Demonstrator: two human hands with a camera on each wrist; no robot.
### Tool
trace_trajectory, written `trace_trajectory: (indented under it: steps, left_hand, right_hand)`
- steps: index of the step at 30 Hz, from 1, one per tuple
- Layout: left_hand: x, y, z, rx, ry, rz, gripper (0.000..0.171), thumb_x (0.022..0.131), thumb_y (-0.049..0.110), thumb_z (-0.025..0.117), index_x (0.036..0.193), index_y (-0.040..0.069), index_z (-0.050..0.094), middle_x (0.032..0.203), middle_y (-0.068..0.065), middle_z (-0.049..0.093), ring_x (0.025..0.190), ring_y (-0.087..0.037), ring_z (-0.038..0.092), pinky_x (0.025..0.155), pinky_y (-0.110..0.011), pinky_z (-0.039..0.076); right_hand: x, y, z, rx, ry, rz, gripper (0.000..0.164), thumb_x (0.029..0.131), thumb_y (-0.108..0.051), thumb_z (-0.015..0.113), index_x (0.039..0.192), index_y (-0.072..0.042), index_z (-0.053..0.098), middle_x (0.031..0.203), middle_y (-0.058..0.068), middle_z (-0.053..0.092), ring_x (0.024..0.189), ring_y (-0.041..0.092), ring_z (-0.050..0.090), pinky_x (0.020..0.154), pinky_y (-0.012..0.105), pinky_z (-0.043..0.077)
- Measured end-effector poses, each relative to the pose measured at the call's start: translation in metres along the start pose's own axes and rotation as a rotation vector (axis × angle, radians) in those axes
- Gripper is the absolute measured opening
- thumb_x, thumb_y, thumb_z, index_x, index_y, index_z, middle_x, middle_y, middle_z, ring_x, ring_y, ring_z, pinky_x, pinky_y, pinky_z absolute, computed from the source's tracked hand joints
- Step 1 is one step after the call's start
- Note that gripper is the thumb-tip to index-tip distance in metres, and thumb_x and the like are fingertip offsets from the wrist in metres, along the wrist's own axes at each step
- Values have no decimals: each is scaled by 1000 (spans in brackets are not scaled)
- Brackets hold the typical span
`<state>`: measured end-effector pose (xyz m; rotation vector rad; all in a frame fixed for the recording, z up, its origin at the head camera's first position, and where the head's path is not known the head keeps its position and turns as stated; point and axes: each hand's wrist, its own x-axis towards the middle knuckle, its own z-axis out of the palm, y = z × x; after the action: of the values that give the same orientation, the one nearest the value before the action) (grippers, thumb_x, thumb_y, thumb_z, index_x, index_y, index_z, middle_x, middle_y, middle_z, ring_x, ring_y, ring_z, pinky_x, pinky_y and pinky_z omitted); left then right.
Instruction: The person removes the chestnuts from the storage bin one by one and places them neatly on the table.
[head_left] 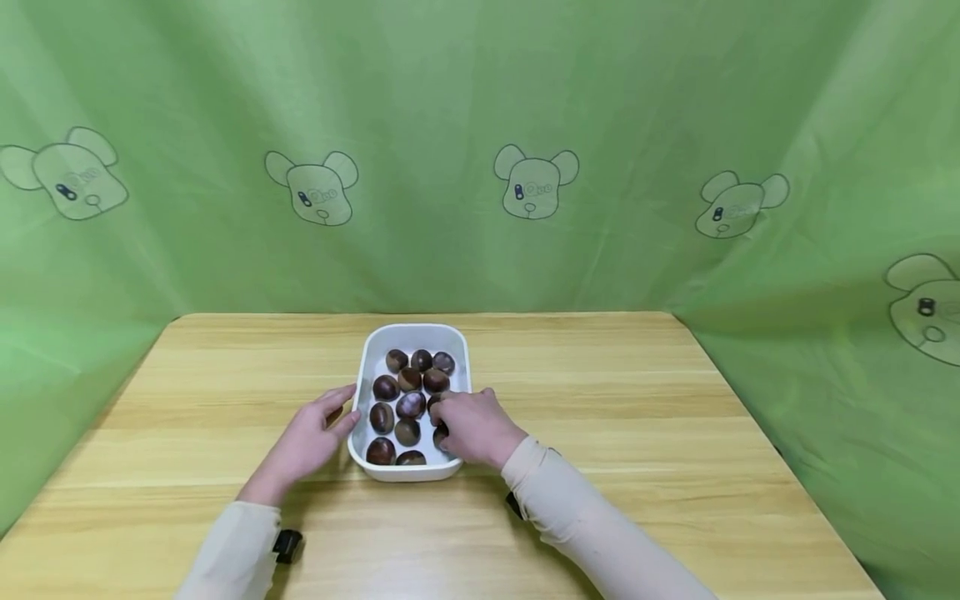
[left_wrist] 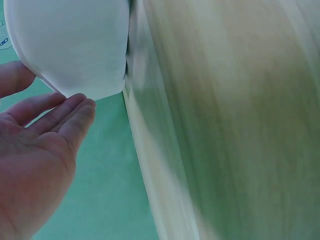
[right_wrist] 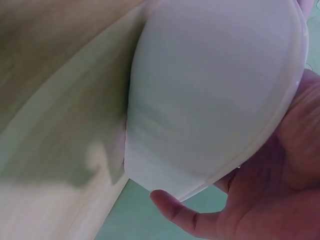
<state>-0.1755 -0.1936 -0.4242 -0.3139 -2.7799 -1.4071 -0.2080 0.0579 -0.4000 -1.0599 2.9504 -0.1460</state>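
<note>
A white rectangular tray (head_left: 411, 472) stands on the table and holds several brown chestnuts (head_left: 410, 406). My left hand (head_left: 317, 433) is at its left side, thumb and fairly straight fingers touching the rim; in the left wrist view the fingers (left_wrist: 75, 117) rest against the outer wall. Over the right rim reaches my right hand (head_left: 472, 427), with curled fingers on a chestnut (head_left: 441, 439) near the front right corner. That grip is partly hidden by the hand itself. In the right wrist view the little finger (right_wrist: 175, 210) hangs outside the tray wall (right_wrist: 215, 90).
The pale wooden table (head_left: 600, 375) extends on both sides of the tray. A green curtain (head_left: 420, 250) with printed mouse heads hangs behind and at both sides. Black wrist devices (head_left: 288, 546) sit by the sleeves.
</note>
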Motion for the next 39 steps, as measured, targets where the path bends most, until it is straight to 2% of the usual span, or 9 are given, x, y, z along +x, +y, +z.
trace_trajectory:
  steps: [8,13,17,21,26,30,32,37,39]
  left_hand:
    - [1,-2,1,-1,2,10,51,100,10,55,144,-9,40,148,-27,38,134,-45,37,110,-53,32]
    - [0,0,1,7,9,17,50,99,10,56,143,-9,41,147,-28,38,133,-45,38,109,-52,34]
    - [0,2,-1,8,10,15,50,100,11,56,143,-9,41,147,-28,38,133,-46,38,109,-53,34]
    - [0,2,-1,3,9,9,50,100,12,56,143,-9,41,148,-28,38,134,-45,37,109,-52,34]
    - [0,0,0,11,10,9,50,100,12,56,143,-8,41,148,-27,38,134,-45,37,109,-52,34]
    - [0,-1,0,20,17,9,50,100,13,56,143,-8,41,147,-27,39,134,-45,37,109,-53,33]
    - [-1,0,0,21,18,8,50,100,13,56,143,-8,42,147,-27,39,134,-45,37,110,-54,32]
    - [0,-1,1,17,13,5,50,100,13,55,143,-8,41,148,-27,39,134,-45,37,109,-53,33]
    - [0,-1,2,17,12,5,50,100,13,55,143,-8,42,147,-27,39,133,-45,38,109,-53,34]
  right_hand:
    - [3,-1,1,43,-14,4,13,77,-14,77,77,-19,66,76,-5,62,70,15,59,69,41,46]
    - [2,-2,-4,30,17,-8,9,81,-17,76,84,-16,68,79,-2,64,72,16,61,69,39,51]
    - [-1,-3,-7,38,53,-20,13,82,-17,77,91,-12,72,83,1,66,72,18,62,65,36,55]
    - [-4,-4,-9,48,74,-12,18,83,-19,78,98,-10,73,87,2,68,76,19,64,72,37,56]
    - [-5,-6,-10,79,123,-13,16,85,-21,77,97,-10,74,85,0,67,75,17,63,79,39,55]
    - [-5,-8,-11,163,143,8,23,86,-18,77,107,-7,73,95,3,67,86,20,63,82,36,56]
    - [-4,-8,-13,204,151,29,28,86,-17,77,112,-5,72,105,7,67,95,23,64,87,36,55]
    - [-4,-6,-14,258,169,52,33,86,-15,77,116,-4,70,122,12,65,110,29,61,97,39,51]
    - [-4,-5,-14,268,177,45,34,86,-15,77,116,-3,69,122,12,65,111,29,60,97,40,51]
